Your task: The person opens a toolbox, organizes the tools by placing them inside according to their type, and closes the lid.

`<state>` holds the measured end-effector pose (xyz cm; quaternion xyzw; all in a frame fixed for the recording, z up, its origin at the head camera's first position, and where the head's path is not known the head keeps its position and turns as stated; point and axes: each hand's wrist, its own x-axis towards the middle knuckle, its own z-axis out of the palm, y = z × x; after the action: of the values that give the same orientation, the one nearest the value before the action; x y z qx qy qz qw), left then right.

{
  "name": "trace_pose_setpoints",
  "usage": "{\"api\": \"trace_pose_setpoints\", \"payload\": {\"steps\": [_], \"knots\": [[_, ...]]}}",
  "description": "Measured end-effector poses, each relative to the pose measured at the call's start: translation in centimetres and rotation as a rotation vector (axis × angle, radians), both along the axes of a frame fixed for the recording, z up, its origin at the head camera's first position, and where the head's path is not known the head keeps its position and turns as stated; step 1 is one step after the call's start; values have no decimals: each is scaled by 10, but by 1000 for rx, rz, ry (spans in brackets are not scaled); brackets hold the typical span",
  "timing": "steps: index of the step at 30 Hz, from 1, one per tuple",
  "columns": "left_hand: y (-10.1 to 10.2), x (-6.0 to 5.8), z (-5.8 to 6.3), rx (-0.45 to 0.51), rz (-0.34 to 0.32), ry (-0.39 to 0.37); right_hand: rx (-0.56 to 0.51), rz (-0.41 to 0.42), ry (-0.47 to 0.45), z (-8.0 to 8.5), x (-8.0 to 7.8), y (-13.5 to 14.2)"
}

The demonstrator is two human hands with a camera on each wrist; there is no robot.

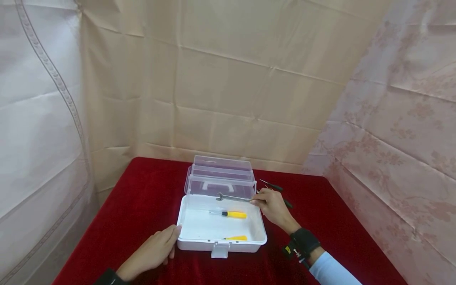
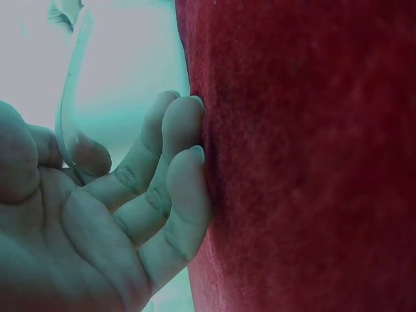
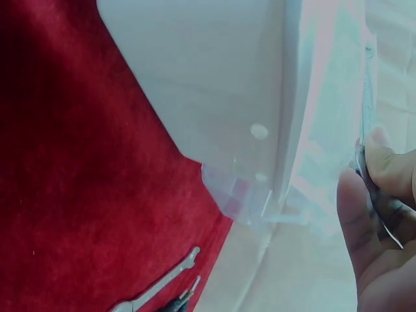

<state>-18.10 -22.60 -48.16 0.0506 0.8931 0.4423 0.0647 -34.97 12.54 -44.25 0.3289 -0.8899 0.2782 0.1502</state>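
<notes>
A white plastic toolbox (image 1: pixel 242 247) stands with its lid up on the red cloth. My left hand (image 1: pixel 156 247) grips the box's left front rim between thumb and index finger; in the left wrist view the other fingers (image 2: pixel 185 188) rest bent against the red cloth. Over the back right of the box, my right hand (image 1: pixel 274 208) pinches one end of a metal open-end wrench (image 1: pixel 233 198), whose jaw end points left. Inside the box lie a yellow-and-black screwdriver (image 1: pixel 235 214) and, near the front wall, a second yellow-handled tool (image 1: pixel 238 238), partly hidden.
The clear lid with trays (image 1: pixel 222 174) leans back behind the box. Right of it, a dark-handled screwdriver (image 1: pixel 274 186) and another dark handle (image 1: pixel 287 203) lie on the red cloth (image 1: pixel 320 229). Another wrench (image 3: pixel 159 286) lies there in the right wrist view. Fabric walls (image 1: pixel 231 79) surround the table.
</notes>
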Motion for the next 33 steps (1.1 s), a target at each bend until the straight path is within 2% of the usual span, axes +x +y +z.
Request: {"api": "trace_pose_setpoints", "payload": {"steps": [10,17,20,23,25,27,31,33], "knots": [[2,-2,2,1,-3,-4,-13,-45,-45,-6,0,-9],[1,-5,4,1,0,-5,-6,-70,-63,-7,-2,-1],[-1,-3,3,18,-15,-23,-26,-141,-34,-9,-4,11],[-3,-2,1,44,-21,-43,-34,-271,-15,-13,-12,30],[-4,-1,0,61,-17,-63,10,-341,-61,-19,-20,47],[-3,0,0,57,-15,-57,89,-378,-132,-27,-28,63],[-2,0,2,45,-9,-51,227,-390,-270,-48,-40,88],[-1,-1,1,47,-15,-51,234,-408,-299,-58,-43,97]]}}
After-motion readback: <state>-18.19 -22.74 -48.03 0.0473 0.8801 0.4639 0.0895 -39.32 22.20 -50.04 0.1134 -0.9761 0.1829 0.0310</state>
